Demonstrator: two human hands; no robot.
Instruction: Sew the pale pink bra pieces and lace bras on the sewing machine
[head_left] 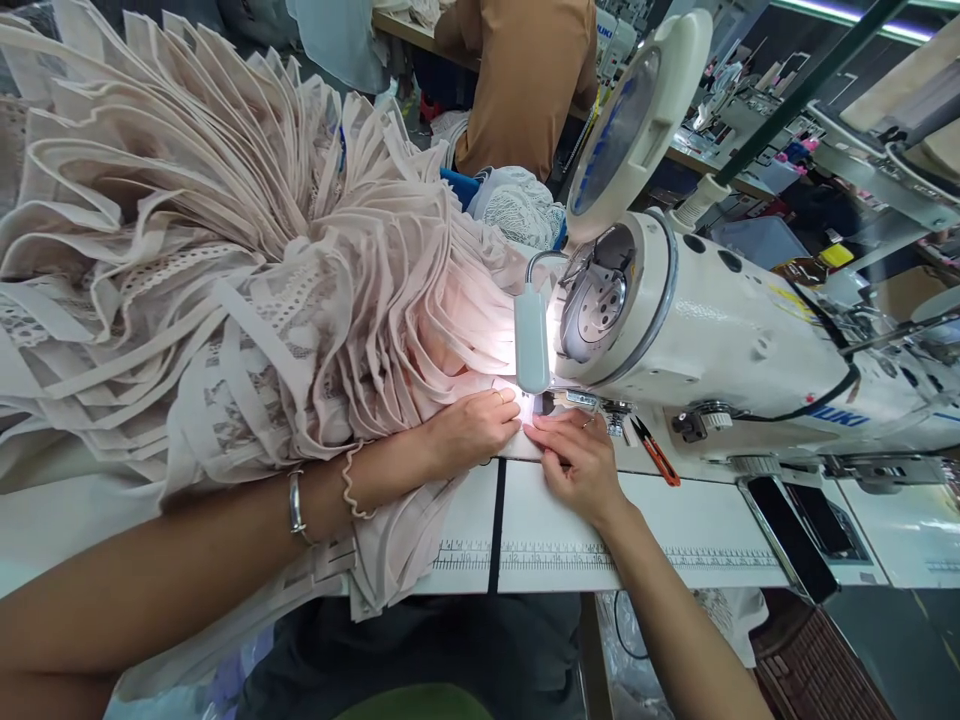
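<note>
At the needle area of a white sewing machine (pixel 675 300), both hands meet under a bright lamp (pixel 532 340). My left hand (pixel 480 428) is closed, its fingertips pinching the edge of pale pink fabric (pixel 442 370) just left of the presser foot. Bent inward from the other side, my right hand (pixel 581 462) has its thumb and index finger together on the fabric's edge by the foot. The bit between the fingertips is small and partly hidden. A large heap of pale garments with lace and straps (pixel 247 260) spreads beside and behind my left arm.
Red-handled thread snips (pixel 657 455) lie right of my right hand. A phone (pixel 787 535) rests near the table's front right. A printed ruler (pixel 555 556) runs along the front edge. White lace (pixel 517 208) sits behind the machine, and a person in brown (pixel 525 80) is beyond.
</note>
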